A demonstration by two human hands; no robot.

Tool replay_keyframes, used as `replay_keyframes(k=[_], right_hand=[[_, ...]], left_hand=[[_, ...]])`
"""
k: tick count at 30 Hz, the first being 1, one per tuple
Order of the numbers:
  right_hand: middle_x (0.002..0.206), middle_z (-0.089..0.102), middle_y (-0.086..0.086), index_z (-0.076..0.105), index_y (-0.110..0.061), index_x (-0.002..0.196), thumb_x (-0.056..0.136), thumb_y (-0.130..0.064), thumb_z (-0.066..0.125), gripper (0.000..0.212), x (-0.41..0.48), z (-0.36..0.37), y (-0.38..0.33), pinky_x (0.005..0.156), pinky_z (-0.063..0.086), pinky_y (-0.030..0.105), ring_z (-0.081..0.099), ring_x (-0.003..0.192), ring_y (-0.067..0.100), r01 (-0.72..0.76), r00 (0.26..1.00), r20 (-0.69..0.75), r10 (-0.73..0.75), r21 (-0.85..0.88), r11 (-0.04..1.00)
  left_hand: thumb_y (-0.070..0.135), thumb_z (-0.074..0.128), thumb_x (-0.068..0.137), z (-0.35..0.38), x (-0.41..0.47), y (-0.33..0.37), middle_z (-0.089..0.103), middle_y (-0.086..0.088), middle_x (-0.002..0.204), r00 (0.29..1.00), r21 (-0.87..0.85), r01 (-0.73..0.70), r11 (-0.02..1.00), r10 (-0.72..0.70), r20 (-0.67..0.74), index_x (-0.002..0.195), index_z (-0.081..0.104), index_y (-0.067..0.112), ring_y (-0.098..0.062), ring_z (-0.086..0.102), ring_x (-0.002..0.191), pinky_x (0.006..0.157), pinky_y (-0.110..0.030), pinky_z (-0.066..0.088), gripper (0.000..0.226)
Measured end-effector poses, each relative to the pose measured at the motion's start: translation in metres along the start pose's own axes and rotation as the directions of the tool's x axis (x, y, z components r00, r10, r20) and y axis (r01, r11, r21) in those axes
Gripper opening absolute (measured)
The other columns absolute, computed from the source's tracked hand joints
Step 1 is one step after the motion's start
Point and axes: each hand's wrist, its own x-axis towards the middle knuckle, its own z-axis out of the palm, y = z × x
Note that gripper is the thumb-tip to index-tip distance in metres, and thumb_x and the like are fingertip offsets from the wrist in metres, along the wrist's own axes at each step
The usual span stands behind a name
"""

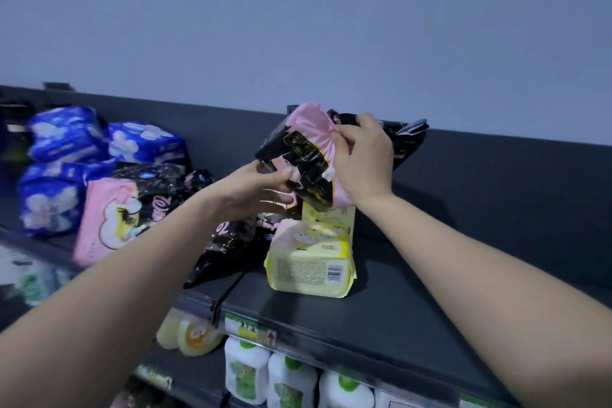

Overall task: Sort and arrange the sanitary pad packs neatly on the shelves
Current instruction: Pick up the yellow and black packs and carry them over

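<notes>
1. Both hands hold a pink and black pack (309,161) above the top shelf (414,301); the left hand (261,190) grips its lower end, the right hand (362,159) pinches its upper side.
2. A yellow pack (311,262) stands just below it.
3. Blue packs (82,156) are stacked at far left, beside a pink pack (106,219) and black packs (228,242).
4. White bottles (288,381) line the lower shelf.

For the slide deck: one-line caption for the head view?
Left hand and right hand hold a pink-and-black pad pack over a yellow pack on the dark shelf; blue packs at far left.
</notes>
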Motion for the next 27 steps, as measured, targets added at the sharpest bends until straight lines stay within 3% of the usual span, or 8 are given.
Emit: replay_keyframes(k=[2,5,9,11,15,19,23,27], right_hand=[[0.077,0.042,-0.001,0.072,-0.001,0.077,0.088,-0.009,0.062,0.017,-0.003,0.019,-0.015,0.059,0.021,0.027,0.041,0.068,0.015,0.048,0.997,0.064,-0.051,0.045,0.998],[0.088,0.058,0.008,0.075,-0.001,0.085,0.088,-0.01,0.062,0.016,-0.006,0.05,-0.036,0.069,0.037,0.034,0.053,0.08,0.024,0.101,0.975,0.195,-0.109,0.05,0.994],[0.101,0.064,0.006,0.077,-0.01,0.098,0.085,-0.011,0.062,0.02,-0.006,0.097,-0.05,0.078,0.044,0.032,0.059,0.096,0.028,0.146,0.92,0.359,-0.158,0.06,0.987],[0.114,0.066,0.0,0.074,-0.017,0.107,0.082,-0.018,0.066,0.025,-0.005,0.121,-0.054,0.091,0.045,0.035,0.058,0.108,0.026,0.184,0.88,0.439,-0.182,0.039,0.982],[0.132,0.06,-0.008,0.065,-0.033,0.122,0.082,-0.029,0.065,0.04,-0.009,0.162,-0.055,0.108,0.033,0.036,0.048,0.126,0.018,0.085,0.77,0.637,-0.02,-0.071,0.994],[0.13,0.059,0.0,0.042,-0.027,0.133,0.084,-0.017,0.057,0.052,-0.024,0.195,-0.046,0.106,0.035,0.037,0.049,0.126,0.023,-0.12,0.639,0.749,0.179,-0.133,0.984],[0.14,0.053,0.002,0.004,-0.025,0.153,0.086,-0.013,0.05,0.082,-0.03,0.211,-0.048,0.11,0.031,0.04,0.046,0.13,0.028,-0.103,0.54,0.801,0.257,-0.24,0.965],[0.149,0.043,0.0,0.025,-0.032,0.149,0.088,-0.018,0.051,0.068,-0.037,0.22,-0.047,0.108,0.038,0.039,0.045,0.132,0.026,-0.109,0.483,0.837,0.257,-0.233,0.966]], left_hand=[[0.069,0.083,0.041,-0.022,-0.009,0.0,0.064,-0.019,0.099,0.997,-0.163,0.035,0.986,-0.046,-0.067,0.108,0.058,0.017,-0.033,0.068,0.088,0.071,-0.042,0.06,0.089],[0.075,0.057,0.059,-0.053,-0.017,0.005,0.063,-0.025,0.107,0.972,-0.235,0.082,0.969,-0.13,-0.194,0.108,0.061,0.015,-0.043,0.063,0.101,0.08,-0.049,0.058,0.077],[0.024,0.066,0.082,-0.104,-0.014,0.006,0.054,-0.02,0.106,0.955,-0.269,0.047,0.962,-0.122,-0.271,0.108,0.056,0.002,-0.038,0.059,0.1,0.076,-0.052,0.058,0.036],[-0.001,0.05,0.083,-0.128,-0.007,0.006,0.051,-0.017,0.108,0.938,-0.279,-0.017,0.96,-0.082,-0.338,0.12,0.048,0.012,-0.034,0.057,0.094,0.066,-0.052,0.059,0.039],[-0.018,0.035,0.076,-0.169,0.01,-0.005,0.054,-0.01,0.1,0.877,0.089,-0.032,0.995,0.071,-0.475,0.131,0.037,0.032,-0.03,0.058,0.079,0.057,-0.037,0.053,0.074],[0.003,0.07,0.074,-0.206,0.025,-0.029,0.017,-0.01,0.158,0.838,0.709,0.212,0.673,0.247,-0.486,0.153,0.024,0.023,-0.028,0.029,0.141,0.112,-0.038,0.03,0.093],[0.01,0.068,0.079,-0.224,0.039,-0.043,0.006,-0.007,0.162,0.881,0.801,0.281,0.528,0.19,-0.434,0.154,0.021,0.023,-0.025,0.017,0.147,0.115,-0.038,0.026,0.09],[0.012,0.065,0.079,-0.239,0.044,-0.049,0.013,-0.004,0.161,0.883,0.813,0.302,0.497,0.177,-0.436,0.151,0.027,0.028,-0.026,0.025,0.144,0.111,-0.047,0.032,0.083]])
